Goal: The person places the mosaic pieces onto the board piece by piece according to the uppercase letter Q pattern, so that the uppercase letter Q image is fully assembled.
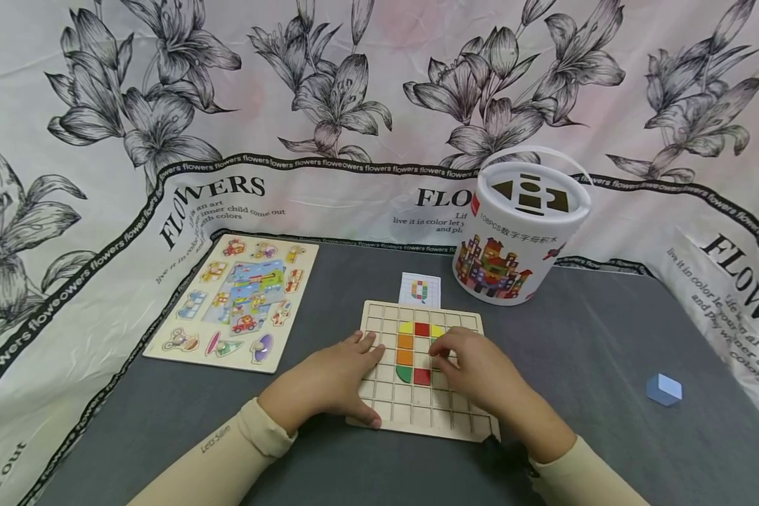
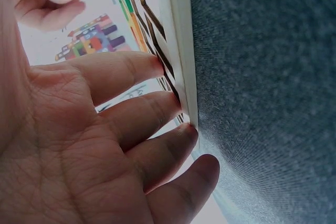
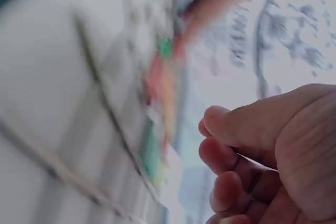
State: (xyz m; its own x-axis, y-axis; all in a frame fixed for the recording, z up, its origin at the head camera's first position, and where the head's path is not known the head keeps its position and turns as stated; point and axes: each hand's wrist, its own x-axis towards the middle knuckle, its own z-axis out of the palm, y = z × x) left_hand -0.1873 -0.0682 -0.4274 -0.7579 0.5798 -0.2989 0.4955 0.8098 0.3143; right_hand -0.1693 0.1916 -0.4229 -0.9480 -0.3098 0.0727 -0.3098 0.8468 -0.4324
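Note:
A wooden grid board (image 1: 392, 411) lies on the grey table with coloured tiles in its cells. Down the left of the pattern run a yellow tile (image 1: 406, 327), orange tiles (image 1: 405, 358) and a green quarter-round tile (image 1: 404, 374). Red tiles (image 1: 422, 377) sit at its top and bottom. My left hand (image 1: 332, 379) rests along the board's left edge, fingers spread, fingertips at the rim in the left wrist view. Over the pattern's right side hovers my right hand (image 1: 481, 369), fingers curled and thumb against the index finger (image 3: 218, 153); nothing shows between them. The hand hides some cells.
Behind the board lies a pattern card (image 1: 420, 289). A white lidded bucket (image 1: 521, 232) stands at the back right. To the left is a knob puzzle board (image 1: 211, 355) with picture pieces. A light blue block (image 1: 664, 390) sits far right. Flowered cloth (image 1: 354, 204) hangs behind.

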